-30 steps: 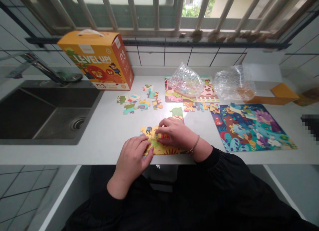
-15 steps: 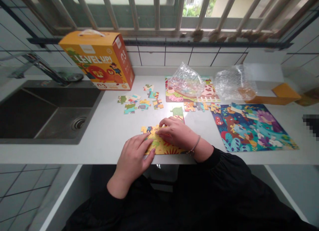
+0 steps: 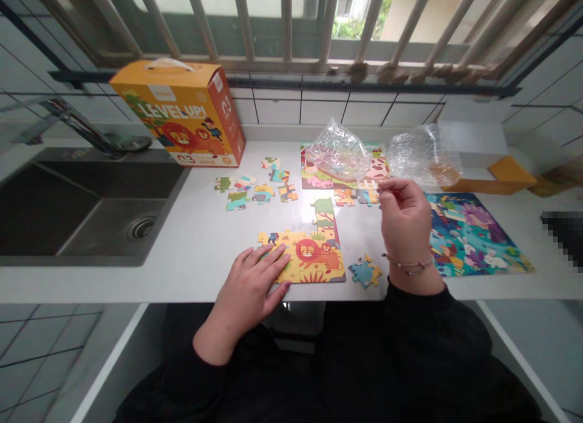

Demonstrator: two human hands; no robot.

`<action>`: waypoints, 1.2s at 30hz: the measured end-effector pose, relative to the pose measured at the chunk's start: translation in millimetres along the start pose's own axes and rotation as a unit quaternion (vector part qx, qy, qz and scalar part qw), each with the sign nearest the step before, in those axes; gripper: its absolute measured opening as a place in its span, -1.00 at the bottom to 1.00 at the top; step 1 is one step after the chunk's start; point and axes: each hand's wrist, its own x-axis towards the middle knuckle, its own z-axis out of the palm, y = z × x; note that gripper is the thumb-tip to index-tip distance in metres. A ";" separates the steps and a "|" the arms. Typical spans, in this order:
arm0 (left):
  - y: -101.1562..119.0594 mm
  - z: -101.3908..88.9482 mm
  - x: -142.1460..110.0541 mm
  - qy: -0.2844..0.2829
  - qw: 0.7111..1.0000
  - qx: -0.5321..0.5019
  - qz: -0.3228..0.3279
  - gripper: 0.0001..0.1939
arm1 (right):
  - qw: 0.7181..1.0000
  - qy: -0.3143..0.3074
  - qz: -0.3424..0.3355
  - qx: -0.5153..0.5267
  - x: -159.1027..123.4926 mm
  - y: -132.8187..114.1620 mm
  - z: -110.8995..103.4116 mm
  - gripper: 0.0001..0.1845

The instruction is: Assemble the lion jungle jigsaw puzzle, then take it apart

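Observation:
My left hand (image 3: pixel 248 283) lies flat on the left end of a yellow lion jigsaw puzzle (image 3: pixel 314 259), its fingers apart. Above that puzzle's right part, a green tree section (image 3: pixel 324 213) joins it. My right hand (image 3: pixel 403 219) is raised over the counter, thumb and fingertips pinched close beside a row of loose pieces (image 3: pixel 353 196). Whether those fingertips hold a piece is hidden. A small joined blue and orange group of pieces (image 3: pixel 364 273) lies just left of my right wrist. Several more loose pieces (image 3: pixel 252 189) lie further left.
A yellow "Level Up!" puzzle box (image 3: pixel 180 116) stands by a steel sink (image 3: pixel 91 213). Clear bubble-wrap bags (image 3: pixel 337 151) lie on a farm-scene puzzle (image 3: pixel 319 180). A blue-green jungle puzzle (image 3: pixel 473 234) lies right on the white counter (image 3: pixel 204 253).
My right hand has lifted off the lion puzzle and moved right and up, uncovering the lion. A blue and orange piece group now lies beside the puzzle. My left hand has barely moved.

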 end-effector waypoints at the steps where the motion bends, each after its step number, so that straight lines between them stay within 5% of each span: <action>1: -0.2 -0.5 0.3 -0.001 1.000 -0.001 0.001 -0.50 | 1.000 -0.007 0.010 -0.026 -0.8 1.2 -13.9 -0.81; 5: -2.5 -0.5 0.4 -0.007 1.000 -0.001 0.005 -0.50 | 0.976 -0.145 0.019 -0.162 -22.1 2.8 -64.4 -0.70; 9: -5.0 1.4 0.5 0.003 1.000 -0.003 0.008 -0.54 | 0.934 -0.271 -0.037 -0.231 -70.0 1.0 -83.7 -0.54; 16: -6.3 1.5 1.9 0.008 1.000 0.008 0.021 -0.54 | 0.922 -0.277 -0.051 -0.266 -127.4 3.0 -77.6 -0.39; 27: -9.3 -3.7 3.7 0.000 0.999 -0.001 0.040 -0.55 | 0.916 -0.333 -0.018 -0.225 -96.9 8.4 -71.6 -0.44; 33: -13.8 -13.7 13.0 -0.037 0.999 -0.025 0.032 -0.62 | 0.914 -0.355 0.036 -0.193 -62.3 -6.0 -67.9 -0.85; 36: -17.5 -29.1 37.0 -0.078 0.995 -0.064 0.025 -0.72 | 0.913 -0.370 0.055 -0.161 -35.5 -14.3 -55.6 -0.79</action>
